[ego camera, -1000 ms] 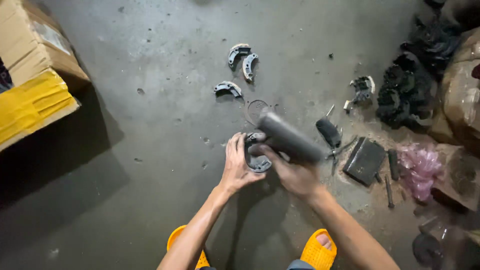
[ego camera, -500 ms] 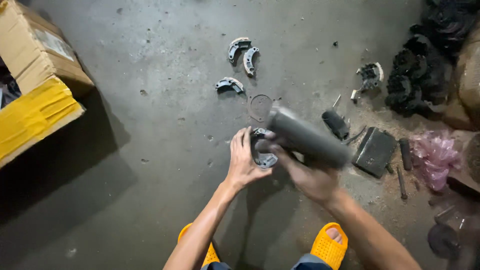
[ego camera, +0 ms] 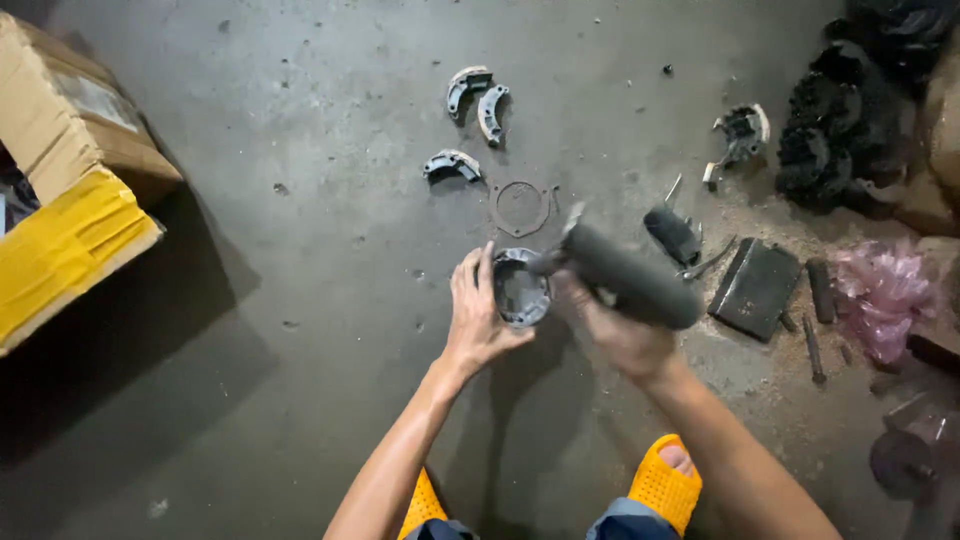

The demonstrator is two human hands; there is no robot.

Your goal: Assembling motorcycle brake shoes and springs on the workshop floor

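Left hand [ego camera: 478,318] steadies round metal housing [ego camera: 521,290] | right hand [ego camera: 612,325] grips rubbery black-handled tool [ego camera: 632,277] | concrete floor [ego camera: 280,300]

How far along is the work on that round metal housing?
Done: three curved shoe pieces and a thin ring gasket already lie loose on the concrete floor.

In hand: the left hand steadies the round metal housing, and the right hand holds a dark-handled tool with its tip at the housing's rim.

Left: the housing is not set down; whether anything remains inside it is unclear.
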